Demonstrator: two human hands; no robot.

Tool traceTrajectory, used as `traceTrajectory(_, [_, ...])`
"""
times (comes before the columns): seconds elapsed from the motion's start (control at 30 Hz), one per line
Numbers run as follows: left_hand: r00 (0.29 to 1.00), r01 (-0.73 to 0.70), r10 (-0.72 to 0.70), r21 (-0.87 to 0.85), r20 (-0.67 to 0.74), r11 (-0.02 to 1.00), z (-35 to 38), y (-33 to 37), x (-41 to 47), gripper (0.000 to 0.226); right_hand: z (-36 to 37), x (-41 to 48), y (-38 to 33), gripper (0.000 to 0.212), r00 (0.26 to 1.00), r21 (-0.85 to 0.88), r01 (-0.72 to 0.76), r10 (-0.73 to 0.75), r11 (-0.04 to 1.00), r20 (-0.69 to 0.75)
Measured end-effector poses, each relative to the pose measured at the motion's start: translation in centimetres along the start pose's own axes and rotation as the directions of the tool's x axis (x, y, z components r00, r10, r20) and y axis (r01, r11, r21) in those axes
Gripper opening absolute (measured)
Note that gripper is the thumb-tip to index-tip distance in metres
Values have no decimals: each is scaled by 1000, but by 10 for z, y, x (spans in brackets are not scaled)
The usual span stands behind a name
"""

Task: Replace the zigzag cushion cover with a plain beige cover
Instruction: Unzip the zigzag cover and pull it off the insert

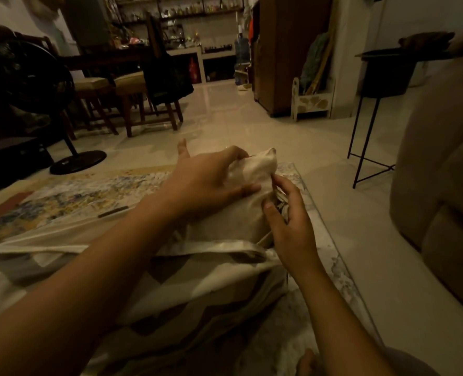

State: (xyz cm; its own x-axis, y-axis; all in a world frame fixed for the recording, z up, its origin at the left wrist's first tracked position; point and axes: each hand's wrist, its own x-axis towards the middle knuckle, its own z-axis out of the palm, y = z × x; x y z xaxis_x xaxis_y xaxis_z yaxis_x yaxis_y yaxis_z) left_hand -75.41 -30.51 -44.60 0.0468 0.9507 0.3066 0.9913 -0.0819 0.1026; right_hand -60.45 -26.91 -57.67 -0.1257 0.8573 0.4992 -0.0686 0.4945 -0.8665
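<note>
Head cam is really dim, so we're squinting a bit. Dead centre, the beige cover (238, 215) sits puffed up over the rug (75, 194). Our left grip (206, 183) is curled over its far corner, thumb laid along the fabric. Our right grip (287, 223) pinches the cover's edge on its 3 o'clock side, thumb on top and fingers tucked behind. Something dark and striped peeks out by those fingers, but we can't tell what it is.

The zigzag cover (198, 299) lies crumpled at 6 o'clock under both forearms, blurry and cut off by the bottom edge. A small pale thing pokes up behind the left grip at 12 o'clock, and we can't make that out either.

The rug is a busy patterned one on a glossy tiled floor (225, 118). Around the room:
- 9 o'clock: a standing fan (27, 77), mostly a black blob
- 11 o'clock: wooden stools (132, 85)
- 1 o'clock: a tall wooden cabinet (287, 55)
- 3 o'clock: a thin-legged black stand (385, 74), plus a sofa (442, 185) chopped by the frame
</note>
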Motion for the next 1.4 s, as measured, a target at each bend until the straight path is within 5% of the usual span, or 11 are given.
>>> traceTrajectory(0.13, [987,-11,15,22,-162,1000,-12,8,-3,11,0,-4,24,48,991,-3,-29,29,1000,-133])
traceTrajectory(0.23, [974,-5,24,88,-225,996,-21,14,-2,18,0,-8,62,52,976,36,-165,168,986,-140])
traceTrajectory(0.37, [949,86,-90,-27,-301,996,-23,-2,-4,22,1,-4,77,36,911,-34,-409,406,912,-65])
traceTrajectory(0.53, [989,113,-125,-155,-75,982,-20,-7,-9,25,-19,6,52,22,881,-253,-471,463,845,-96])
traceTrajectory(0.7, [993,40,-34,-47,116,998,-27,-19,-45,47,-13,-1,-12,59,993,203,-88,70,975,95])
traceTrajectory(0.87, [979,197,-196,-15,63,980,-35,-28,-101,46,15,-11,-24,64,994,-69,-87,82,994,-70])
traceTrajectory(1.0, [832,552,-555,90,3,829,-53,-52,-157,49,11,-3,-13,66,971,-187,-120,76,975,-225])
traceTrajectory(1.13, [783,570,-595,-172,-181,803,-44,-69,-201,26,30,-10,-13,68,935,-431,8,-159,902,-317])
traceTrajectory(1.23, [803,485,-590,-482,-85,730,-43,-77,-225,22,50,-22,-29,42,827,-623,146,-440,768,-349])
traceTrajectory(1.33, [835,409,-546,-595,-61,692,-38,-85,-237,15,61,-40,-46,38,784,-596,428,-607,679,-129])
traceTrajectory(1.4, [792,379,-573,-565,-212,733,-25,-88,-234,19,71,-56,-62,31,760,-463,610,-641,644,109])
